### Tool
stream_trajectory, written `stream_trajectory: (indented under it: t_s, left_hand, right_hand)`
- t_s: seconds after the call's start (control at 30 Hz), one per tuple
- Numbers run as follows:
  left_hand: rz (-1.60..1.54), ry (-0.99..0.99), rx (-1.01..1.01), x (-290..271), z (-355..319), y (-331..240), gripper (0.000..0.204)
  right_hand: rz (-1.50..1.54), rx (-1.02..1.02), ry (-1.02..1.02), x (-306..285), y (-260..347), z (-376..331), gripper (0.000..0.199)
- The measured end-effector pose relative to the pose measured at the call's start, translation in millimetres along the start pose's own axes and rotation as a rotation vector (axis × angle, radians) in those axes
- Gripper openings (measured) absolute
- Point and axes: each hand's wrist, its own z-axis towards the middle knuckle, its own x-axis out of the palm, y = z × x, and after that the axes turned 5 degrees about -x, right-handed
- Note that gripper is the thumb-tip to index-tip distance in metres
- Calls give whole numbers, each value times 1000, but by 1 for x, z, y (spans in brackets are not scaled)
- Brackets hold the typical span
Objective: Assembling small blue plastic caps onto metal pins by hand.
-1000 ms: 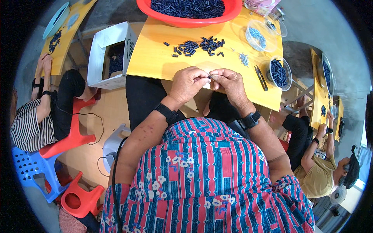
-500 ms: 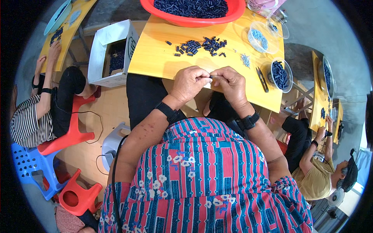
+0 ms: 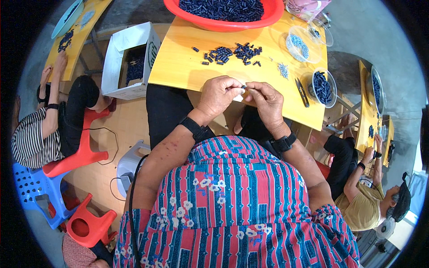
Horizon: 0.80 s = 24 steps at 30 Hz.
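1. Small dark piece point(image 3: 243, 87), seemingly plastic, sits in the head view between the fingertips of the two bare hands, raised near the front edge of the yellow smooth-topped bench point(image 3: 178, 73).
2. The left hand point(image 3: 218, 96) has its grip pinching this piece, thumb and forefinger pressed together around it. The piece lies just off those fingertips, toward the right.
3. The right hand point(image 3: 269, 99) faces it from the other side, thumb and forefinger bent inward, so the piece lies to the left of that grip. Whether these fingers touch it or pinch something tiny of their own, I cannot tell.
4. Of the two, the left hand looks nearer to the piece. Its long axis is too small and too covered to read.
5. Beyond the hands, loose dark-blue short cylinders point(image 3: 219, 54) lie scattered on the bench, with a little heap of thin pale silvery bits point(image 3: 283, 70) to their right.
6. Near the right hand, well apart from its fingers, lie a slim black hand tool point(image 3: 302, 93) and, just beside it, a clear round plastic tub point(image 3: 334, 91) of dark cylinders.
7. At the far edge stands a wide red plastic basin point(image 3: 223, 27) of similar dark pieces.
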Motion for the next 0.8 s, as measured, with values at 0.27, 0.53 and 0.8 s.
stream_trajectory:
  t_s: [0.27,0.53,0.8]
  left_hand:
    - [-2,6,-32,-1,-1,-6,10]
    - [69,20,42,-3,-2,-5,12]
    - [48,12,-5,-1,-2,-4,11]
  right_hand:
    - [-230,-131,41,-2,2,1,16]
    - [-194,-242,104,-2,-6,4,18]
    - [-235,27,-71,-17,-5,30,11]
